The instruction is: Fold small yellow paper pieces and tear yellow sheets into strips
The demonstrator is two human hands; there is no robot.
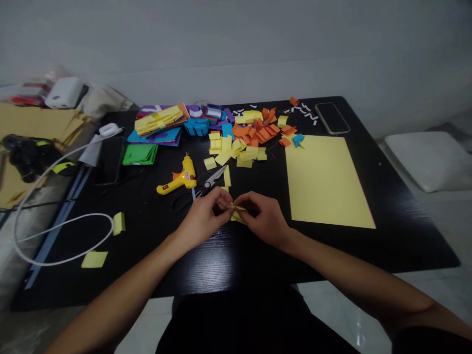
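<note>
While both forearms reach in over the near edge of the black table (254, 265), the left hand (204, 216) and the right hand (268, 219) meet near its middle, thumbs turned toward each other. Between them is a small piece of yellow paper (239, 216), raised at the fingertips — the left thumb and fingers pinch its left end, the right thumb and fingers its right side, though how it is folded is too small to tell. Just beyond the left hand lie the scissors (215, 178), blades pointing away and to the right, their dark handles partly behind that hand. Left of them rests a yellow glue gun (187, 178), nozzle away from the person, with a pale glue stick (193, 193) jutting from its back. Farther off, loose yellow pieces (230, 150) spread out below a heap of orange pieces (262, 132), and to their left sit a green stack (140, 154) and a banded yellow bundle (160, 121). On the right, a large yellow sheet (330, 182) lies flat — a phone (332, 118) is just past its far edge. Over at the left, a white cable (55, 265) loops near two more yellow scraps (95, 259).
</note>
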